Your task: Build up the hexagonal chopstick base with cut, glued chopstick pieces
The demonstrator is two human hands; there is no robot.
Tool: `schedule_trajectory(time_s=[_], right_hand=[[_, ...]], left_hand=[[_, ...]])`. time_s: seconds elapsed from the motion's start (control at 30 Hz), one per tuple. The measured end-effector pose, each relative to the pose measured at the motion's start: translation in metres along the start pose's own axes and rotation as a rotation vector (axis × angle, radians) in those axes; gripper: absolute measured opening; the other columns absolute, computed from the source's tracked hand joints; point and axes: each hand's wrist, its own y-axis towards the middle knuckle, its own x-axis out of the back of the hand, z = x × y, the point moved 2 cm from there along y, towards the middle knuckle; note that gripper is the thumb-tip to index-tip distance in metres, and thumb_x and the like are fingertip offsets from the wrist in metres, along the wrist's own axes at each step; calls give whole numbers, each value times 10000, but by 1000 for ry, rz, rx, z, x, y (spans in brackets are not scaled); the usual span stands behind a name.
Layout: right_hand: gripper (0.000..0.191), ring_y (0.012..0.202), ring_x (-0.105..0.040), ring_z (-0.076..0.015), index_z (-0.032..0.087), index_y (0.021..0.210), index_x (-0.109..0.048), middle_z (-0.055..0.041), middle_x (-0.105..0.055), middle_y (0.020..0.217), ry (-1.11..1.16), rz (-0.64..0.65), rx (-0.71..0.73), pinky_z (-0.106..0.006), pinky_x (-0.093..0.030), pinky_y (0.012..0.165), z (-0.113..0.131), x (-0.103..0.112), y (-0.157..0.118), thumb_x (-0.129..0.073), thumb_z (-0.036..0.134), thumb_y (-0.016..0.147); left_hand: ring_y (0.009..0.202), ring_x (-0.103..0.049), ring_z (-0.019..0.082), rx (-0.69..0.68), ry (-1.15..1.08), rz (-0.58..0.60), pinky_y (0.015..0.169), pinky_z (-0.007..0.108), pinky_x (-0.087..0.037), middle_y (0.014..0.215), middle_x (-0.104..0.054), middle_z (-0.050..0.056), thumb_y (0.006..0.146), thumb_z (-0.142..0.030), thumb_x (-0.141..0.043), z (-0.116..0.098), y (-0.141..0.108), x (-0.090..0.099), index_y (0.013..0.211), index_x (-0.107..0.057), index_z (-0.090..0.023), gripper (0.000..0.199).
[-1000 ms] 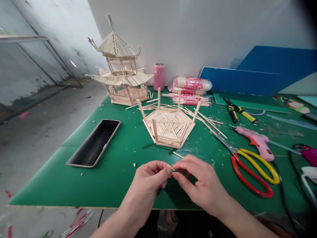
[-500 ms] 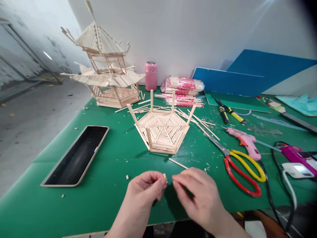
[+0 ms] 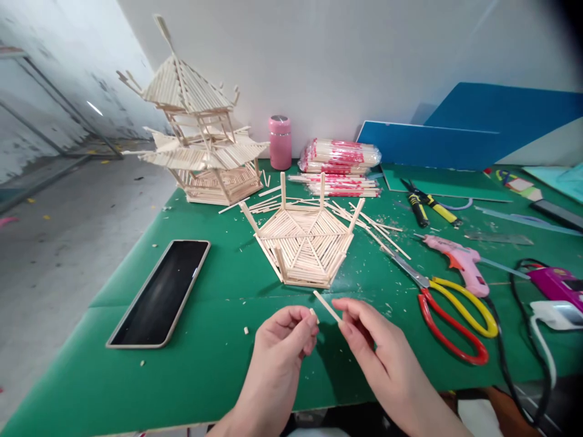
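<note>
Near the table's front edge, my left hand (image 3: 285,343) pinches a tiny piece of wood (image 3: 314,315) between thumb and fingertips. Just to its right, my right hand (image 3: 371,340) grips the lower end of a short wooden stick (image 3: 327,305), which slants up to the left. Beyond both hands sits a hexagonal base of wooden sticks (image 3: 305,240) with upright posts at its corners. A small wood bit (image 3: 246,331) lies left of my left hand.
A stick pagoda (image 3: 200,139) stands at the back left, beside a pink bottle (image 3: 280,142) and wrapped sticks (image 3: 339,156). A phone (image 3: 160,294) lies left; scissors (image 3: 449,303), pliers (image 3: 428,203) and a pink glue gun (image 3: 458,261) lie right.
My right hand has closed on the short stick that lay on the table, and its near end is lifted. My left hand still pinches the small piece. The view has shifted slightly.
</note>
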Motion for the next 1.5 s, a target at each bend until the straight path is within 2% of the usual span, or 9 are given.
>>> schedule_trajectory(time_s=[0.07,0.17,0.33,0.47,0.93,1.2,1.4,1.5], right_hand=[[247,799,-566,-118,197,1100,-495,-29,-587,871,65,-23,86,-207,-464,707,8,-2,-2,-391,156,880],[305,758,-556,-119,180,1139,-498,-41,-576,853,109,-30,168,-213,-474,674,11,-9,-2,-376,111,868],[372,725,-540,-132,172,1199,-473,-53,-555,834,130,3,192,-241,-483,638,7,-11,-2,-386,85,849],[411,726,-533,-140,213,1223,-454,-48,-549,836,126,29,216,-253,-484,628,10,-8,1,-402,80,839],[405,686,-524,-123,230,1228,-474,-33,-518,786,156,63,167,-242,-470,605,8,-5,10,-400,94,854],[365,693,-525,-119,220,1190,-521,-27,-526,778,138,130,159,-238,-461,621,5,2,11,-417,117,855],[293,684,-509,-119,206,1116,-550,-16,-543,757,135,129,129,-247,-445,621,8,3,16,-431,131,859],[243,706,-526,-125,184,1074,-558,-29,-572,796,118,79,94,-255,-457,643,8,1,17,-482,172,844]], left_hand=[[482,-406,41,-7,-30,14,500,164,-322,526,-523,-23,619,-261,-732,-3,0,-2,620,-608,-116,191],[503,-426,52,-23,-55,32,520,168,-344,523,-522,-21,635,-250,-722,-8,-1,-5,612,-603,-120,178],[517,-446,62,-30,-56,52,541,175,-365,525,-533,-16,650,-242,-708,-14,0,-5,610,-601,-125,163],[508,-449,58,-25,-63,59,541,174,-368,532,-542,-18,645,-245,-715,-17,3,-5,626,-611,-129,156],[471,-445,57,-21,83,46,533,187,-355,474,-539,-22,619,-244,-738,-25,9,-2,619,-643,-119,157],[490,-452,70,3,164,97,561,199,-361,479,-546,-14,636,-257,-724,-27,10,-2,613,-647,-124,155],[487,-430,58,22,112,50,534,183,-347,505,-543,-14,628,-248,-721,-25,12,-2,620,-646,-118,150],[496,-431,54,38,67,34,531,175,-354,532,-557,-13,628,-226,-719,-21,11,-3,619,-649,-120,127]])
